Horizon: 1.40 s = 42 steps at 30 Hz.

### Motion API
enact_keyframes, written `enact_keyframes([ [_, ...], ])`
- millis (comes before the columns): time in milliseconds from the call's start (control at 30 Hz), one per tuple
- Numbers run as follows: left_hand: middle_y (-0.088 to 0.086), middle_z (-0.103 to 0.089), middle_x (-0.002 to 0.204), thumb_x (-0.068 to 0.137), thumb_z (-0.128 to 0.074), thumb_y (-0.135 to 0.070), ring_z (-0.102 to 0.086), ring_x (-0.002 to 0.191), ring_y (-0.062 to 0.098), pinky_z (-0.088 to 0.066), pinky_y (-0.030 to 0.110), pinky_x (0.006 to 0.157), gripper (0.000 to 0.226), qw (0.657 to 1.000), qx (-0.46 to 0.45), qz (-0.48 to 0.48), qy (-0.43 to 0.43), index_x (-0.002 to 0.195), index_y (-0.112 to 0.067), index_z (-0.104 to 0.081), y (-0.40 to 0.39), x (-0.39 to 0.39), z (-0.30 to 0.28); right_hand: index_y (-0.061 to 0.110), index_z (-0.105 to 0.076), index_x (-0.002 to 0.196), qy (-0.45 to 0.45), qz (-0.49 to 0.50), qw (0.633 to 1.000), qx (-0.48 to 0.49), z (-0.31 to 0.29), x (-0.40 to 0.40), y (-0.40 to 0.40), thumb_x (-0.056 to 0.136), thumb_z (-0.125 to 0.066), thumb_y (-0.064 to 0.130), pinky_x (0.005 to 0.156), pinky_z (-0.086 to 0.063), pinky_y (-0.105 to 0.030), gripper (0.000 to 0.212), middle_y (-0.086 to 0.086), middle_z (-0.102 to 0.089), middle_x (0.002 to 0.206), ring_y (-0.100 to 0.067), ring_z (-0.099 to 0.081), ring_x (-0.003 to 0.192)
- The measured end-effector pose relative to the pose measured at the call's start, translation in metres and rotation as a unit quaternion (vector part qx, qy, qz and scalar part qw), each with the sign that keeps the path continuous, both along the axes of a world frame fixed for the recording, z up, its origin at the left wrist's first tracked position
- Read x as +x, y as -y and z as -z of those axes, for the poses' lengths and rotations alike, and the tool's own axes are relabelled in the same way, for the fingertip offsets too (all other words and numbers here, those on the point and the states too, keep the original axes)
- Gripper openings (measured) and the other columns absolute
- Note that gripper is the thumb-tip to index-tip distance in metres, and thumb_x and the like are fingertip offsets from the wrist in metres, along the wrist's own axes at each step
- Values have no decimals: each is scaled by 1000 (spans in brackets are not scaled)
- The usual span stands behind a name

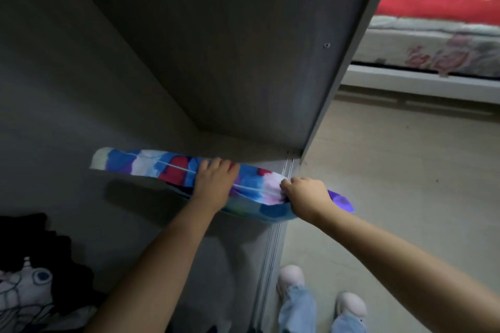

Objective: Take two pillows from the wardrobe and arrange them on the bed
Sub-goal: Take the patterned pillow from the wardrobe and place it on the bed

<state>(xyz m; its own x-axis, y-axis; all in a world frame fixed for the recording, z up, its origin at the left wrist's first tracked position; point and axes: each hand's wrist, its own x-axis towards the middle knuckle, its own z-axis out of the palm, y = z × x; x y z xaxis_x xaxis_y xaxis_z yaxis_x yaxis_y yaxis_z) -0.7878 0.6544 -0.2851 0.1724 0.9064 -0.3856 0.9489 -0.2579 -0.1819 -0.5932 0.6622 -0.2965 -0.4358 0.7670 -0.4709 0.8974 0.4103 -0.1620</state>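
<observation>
A flat pillow point(151, 166) with a blue, white, red and purple pattern hangs edge-on over the wardrobe floor point(81, 130), its right end past the sliding-door track. My left hand point(216, 184) grips its top edge near the middle. My right hand point(305, 196) clutches the same edge further right, over the track. Both hands hold it off the floor, and a shadow lies under it. The bed point(433, 43) with a red and yellow cover stands at the top right, outside the wardrobe.
The wardrobe's grey side panel point(270, 62) rises between the pillow and the bed. A black and white fabric pile point(29, 273) lies at the bottom left inside the wardrobe. The door track point(270, 251) runs along the floor. My feet in light shoes point(319, 292) stand on beige flooring.
</observation>
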Motion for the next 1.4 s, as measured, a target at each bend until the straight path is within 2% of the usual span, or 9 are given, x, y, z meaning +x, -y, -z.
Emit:
enact_keyframes([
  [100, 5, -64, 117, 80, -65, -16, -58, 110, 24, -42, 33, 95, 46, 995, 74, 68, 13, 125, -15, -54, 0, 9, -10, 21, -47, 91, -21, -20, 999, 16, -13, 18, 8, 88, -47, 12, 62, -36, -32, 9, -14, -61, 110, -31, -60, 99],
  [167, 6, -73, 86, 56, -83, -13, -69, 81, 23, -53, 26, 75, 41, 986, 91, 130, 44, 95, -12, -70, -4, 27, -26, 19, -50, 95, -19, -16, 999, 28, -28, 40, 7, 88, -48, 13, 63, -38, -33, 9, -13, -61, 110, -31, -59, 100],
  [300, 4, -59, 41, 11, -88, -8, -58, 36, 19, -42, 13, 35, 42, 961, 133, 220, 102, 44, -10, -62, -24, 78, -70, 15, -55, 103, -10, 33, 997, 70, -68, 102, -5, 87, -48, 14, 71, -48, -35, 17, -9, -62, 110, -28, -59, 102],
  [500, 3, -61, 40, 18, -93, -13, -59, 35, 18, -38, 13, 30, 42, 915, 188, 297, 196, 43, -9, -60, -69, 187, -122, 3, -61, 94, -35, 133, 967, 216, -143, 214, -28, 78, -57, 4, 71, -45, -37, 16, -18, -64, 101, -32, -60, 96],
  [700, 6, -62, 42, 23, -95, -13, -60, 35, 21, -38, 12, 30, 43, 876, 251, 284, 297, 46, -8, -59, -140, 329, -159, 2, -59, 54, -4, 163, 901, 401, -210, 339, -71, 32, -81, -8, 39, -47, -26, 33, -15, -63, 52, -29, -63, 47],
  [833, 9, -64, 48, 30, -90, -2, -63, 42, 25, -43, 19, 33, 37, 877, 274, 243, 310, 50, -5, -59, -201, 411, -186, 3, -59, 54, -25, 137, 856, 498, -236, 421, -133, 50, -64, -5, 40, -47, -28, 10, -13, -62, 52, -28, -63, 48],
  [933, 19, -65, 61, 53, -78, 6, -65, 59, 34, -48, 34, 45, 21, 885, 278, 158, 338, 60, 2, -59, -253, 454, -213, 3, -58, 53, -61, 146, 825, 543, -259, 461, -192, 56, -40, -1, 42, -47, -27, 19, -13, -61, 51, -27, -62, 48],
  [1167, 19, -59, 52, 43, -82, 10, -58, 45, 34, -43, 30, 36, 33, 858, 399, 119, 302, 55, 1, -52, -384, 469, -290, 0, -58, 55, -180, 93, 742, 639, -314, 473, -354, 57, -37, -1, 45, -50, -31, 21, -16, -63, 54, -29, -61, 48],
  [1400, 27, -59, 52, 53, -62, 10, -60, 47, 36, -44, 32, 37, 13, 769, 557, 67, 306, 50, 0, -52, -551, 415, -390, -4, -55, 51, -296, 62, 631, 715, -406, 404, -554, 41, -56, -10, 44, -46, -28, 12, -21, -60, 51, -32, -61, 47],
])
